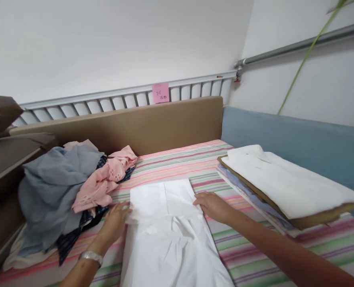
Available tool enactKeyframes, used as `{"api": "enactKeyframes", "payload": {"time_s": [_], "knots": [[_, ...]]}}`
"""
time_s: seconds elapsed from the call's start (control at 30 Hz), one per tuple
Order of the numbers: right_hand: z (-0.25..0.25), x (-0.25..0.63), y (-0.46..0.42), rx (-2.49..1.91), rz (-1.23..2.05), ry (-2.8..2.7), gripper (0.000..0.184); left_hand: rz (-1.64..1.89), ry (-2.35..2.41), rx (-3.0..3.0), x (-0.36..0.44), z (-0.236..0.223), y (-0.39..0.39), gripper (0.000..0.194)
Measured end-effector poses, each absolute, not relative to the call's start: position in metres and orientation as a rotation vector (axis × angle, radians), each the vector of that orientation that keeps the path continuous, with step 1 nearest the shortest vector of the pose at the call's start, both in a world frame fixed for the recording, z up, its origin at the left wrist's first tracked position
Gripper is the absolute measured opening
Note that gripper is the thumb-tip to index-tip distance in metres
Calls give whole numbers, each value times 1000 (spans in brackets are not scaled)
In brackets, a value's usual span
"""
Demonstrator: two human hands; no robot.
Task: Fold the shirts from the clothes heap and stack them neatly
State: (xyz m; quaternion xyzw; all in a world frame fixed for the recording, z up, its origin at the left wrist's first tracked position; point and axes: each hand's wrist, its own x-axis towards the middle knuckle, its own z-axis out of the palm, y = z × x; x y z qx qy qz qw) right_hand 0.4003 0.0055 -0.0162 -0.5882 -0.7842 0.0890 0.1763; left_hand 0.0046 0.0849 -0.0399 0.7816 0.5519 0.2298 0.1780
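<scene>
A white garment [167,235] lies spread on the striped bed sheet [177,159], its top part folded down into a flat rectangle. My left hand [115,221] rests at the garment's left edge, fingers curled onto the fold. My right hand [212,205] presses at the right edge of the same fold, fingers bent over the cloth. A silver watch sits on my left wrist.
A pile of loose clothes, grey-blue [54,187], pink [105,179] and dark patterned, lies at the left. A stack of folded garments topped by a white one [284,183] sits at the right. A brown headboard [129,123] and a blue padded side [296,135] border the bed.
</scene>
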Motion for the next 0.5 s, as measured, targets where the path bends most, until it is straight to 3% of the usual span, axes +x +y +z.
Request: {"api": "enactKeyframes", "payload": {"time_s": [0.13,0.23,0.5], "knots": [[1,383,16,-1611,327,-2125,34,768,1526,2176,23,-13,88,44],[-6,364,33,-1595,281,-2106,41,890,1477,2199,62,-12,93,42],[-82,352,52,-1780,149,-2133,49,368,1772,2321,106,-76,109,61]]}}
